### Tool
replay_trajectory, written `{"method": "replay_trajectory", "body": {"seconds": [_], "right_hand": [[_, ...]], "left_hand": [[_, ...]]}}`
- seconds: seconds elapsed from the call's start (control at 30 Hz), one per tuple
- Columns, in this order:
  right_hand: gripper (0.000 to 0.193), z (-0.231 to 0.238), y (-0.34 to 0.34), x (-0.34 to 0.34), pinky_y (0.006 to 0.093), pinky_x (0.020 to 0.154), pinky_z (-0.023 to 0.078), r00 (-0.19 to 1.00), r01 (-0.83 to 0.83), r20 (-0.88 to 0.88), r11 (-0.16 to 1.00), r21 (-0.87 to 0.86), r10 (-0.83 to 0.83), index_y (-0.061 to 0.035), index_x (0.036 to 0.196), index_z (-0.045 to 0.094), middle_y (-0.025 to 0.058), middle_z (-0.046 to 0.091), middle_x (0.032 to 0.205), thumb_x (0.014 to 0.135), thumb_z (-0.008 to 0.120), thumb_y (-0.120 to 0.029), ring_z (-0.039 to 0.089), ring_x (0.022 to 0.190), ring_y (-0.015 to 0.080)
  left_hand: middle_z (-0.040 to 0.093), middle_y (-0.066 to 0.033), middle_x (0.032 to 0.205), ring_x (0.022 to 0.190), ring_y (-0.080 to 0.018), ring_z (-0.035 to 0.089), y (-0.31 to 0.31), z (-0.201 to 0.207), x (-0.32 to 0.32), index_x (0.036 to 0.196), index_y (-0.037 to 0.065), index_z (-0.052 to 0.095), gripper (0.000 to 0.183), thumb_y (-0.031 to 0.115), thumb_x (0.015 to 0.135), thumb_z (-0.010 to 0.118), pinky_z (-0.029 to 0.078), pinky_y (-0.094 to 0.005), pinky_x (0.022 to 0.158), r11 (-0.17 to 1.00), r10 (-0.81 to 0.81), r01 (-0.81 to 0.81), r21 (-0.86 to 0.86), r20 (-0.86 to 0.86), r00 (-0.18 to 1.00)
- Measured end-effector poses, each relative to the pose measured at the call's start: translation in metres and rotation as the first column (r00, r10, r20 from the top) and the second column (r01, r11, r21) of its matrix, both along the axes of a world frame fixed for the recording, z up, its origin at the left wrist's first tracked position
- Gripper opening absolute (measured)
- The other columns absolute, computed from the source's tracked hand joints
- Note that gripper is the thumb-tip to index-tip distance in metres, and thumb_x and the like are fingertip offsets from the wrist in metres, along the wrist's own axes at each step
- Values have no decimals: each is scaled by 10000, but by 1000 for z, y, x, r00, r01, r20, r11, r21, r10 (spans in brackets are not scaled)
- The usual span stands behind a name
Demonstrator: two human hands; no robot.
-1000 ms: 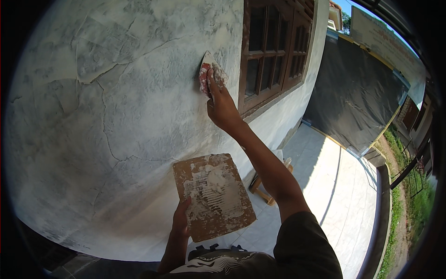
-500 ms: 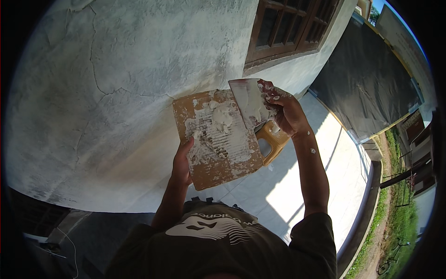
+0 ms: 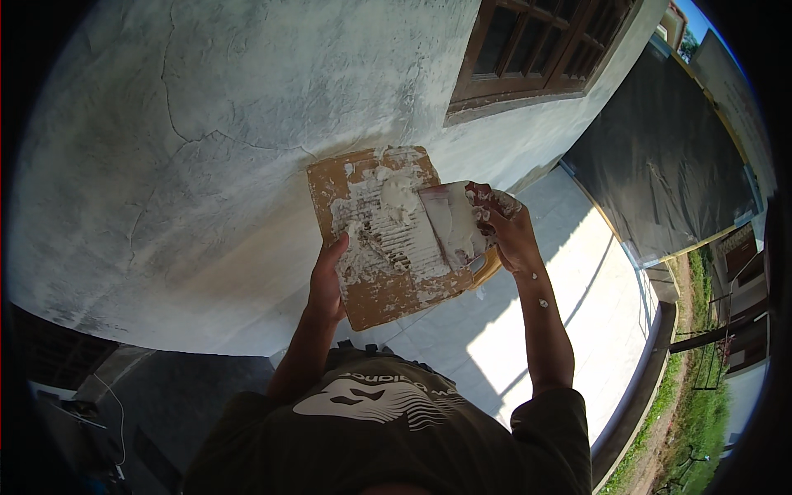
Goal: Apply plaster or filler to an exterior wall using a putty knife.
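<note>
One board (image 3: 373,307), one scraper (image 3: 453,219)

Place: house porch (image 3: 594,330) | tiled floor (image 3: 536,289) | cracked plaster wall (image 3: 272,91) | brown-framed window (image 3: 536,54) | dark sheeting (image 3: 660,157) | grass strip (image 3: 697,412)

The brown rectangular board (image 3: 375,304) is held tilted, its face streaked with ridged off-white paste (image 3: 400,196), thickest in a mound at the board's upper middle. The wide, flat scraper (image 3: 452,221), paste-smeared with a dark reddish grip, overlaps the board's right side, its straight edge facing the board's middle.
</note>
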State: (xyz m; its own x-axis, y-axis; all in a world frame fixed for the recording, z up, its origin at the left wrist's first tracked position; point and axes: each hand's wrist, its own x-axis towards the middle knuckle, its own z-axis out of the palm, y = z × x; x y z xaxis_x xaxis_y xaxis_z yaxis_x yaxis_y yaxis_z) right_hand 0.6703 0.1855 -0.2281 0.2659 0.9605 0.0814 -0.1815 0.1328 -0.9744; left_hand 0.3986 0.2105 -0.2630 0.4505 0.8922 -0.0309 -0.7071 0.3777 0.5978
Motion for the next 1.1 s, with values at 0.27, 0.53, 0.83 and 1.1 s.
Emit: {"method": "replay_trajectory", "body": {"seconds": [0.27, 0.53, 0.83, 1.1], "right_hand": [[297, -12, 4, -13, 299, 751, 538, 975, -154, -172, 986, -65, 141, 77, 1119, 537, 151, 624, 1030, 834, 507, 0, 638, 890, 209], [383, -2, 6, -8, 350, 846, 504, 875, -297, -410, 954, -35, 257, 56, 1161, 520, 150, 603, 1091, 810, 482, -92, 604, 973, 238], [510, 37, 20, 4, 391, 935, 450, 773, -280, -574, 957, 73, 270, 20, 1240, 458, 142, 548, 1181, 739, 515, -55, 551, 1063, 257], [402, 134, 66, 33, 352, 936, 471, 796, -104, -455, 830, 547, 400, 28, 1181, 472, 131, 581, 1134, 781, 498, 44, 589, 1021, 226]], "left_hand": [[536, -126, 1183, 1051, -258, 558, -3, 1, 8, 1299, 24, 381, 449, 230, 911, 474, 456, -404, 895, 996, 89, -91, -21, -89, 992], [514, -112, 1204, 1072, -251, 541, -3, -2, 6, 1309, 44, 364, 456, 210, 903, 487, 452, -406, 902, 995, 102, -103, -3, -69, 992], [516, -136, 1219, 1083, -277, 538, -8, 10, 6, 1312, 36, 363, 448, 220, 915, 463, 441, -424, 918, 997, 65, -65, -38, 5, 998], [549, -159, 1170, 1050, -298, 559, -11, 15, 4, 1273, 12, 403, 435, 253, 915, 456, 443, -437, 916, 999, 18, -15, -40, 65, 998]]}}
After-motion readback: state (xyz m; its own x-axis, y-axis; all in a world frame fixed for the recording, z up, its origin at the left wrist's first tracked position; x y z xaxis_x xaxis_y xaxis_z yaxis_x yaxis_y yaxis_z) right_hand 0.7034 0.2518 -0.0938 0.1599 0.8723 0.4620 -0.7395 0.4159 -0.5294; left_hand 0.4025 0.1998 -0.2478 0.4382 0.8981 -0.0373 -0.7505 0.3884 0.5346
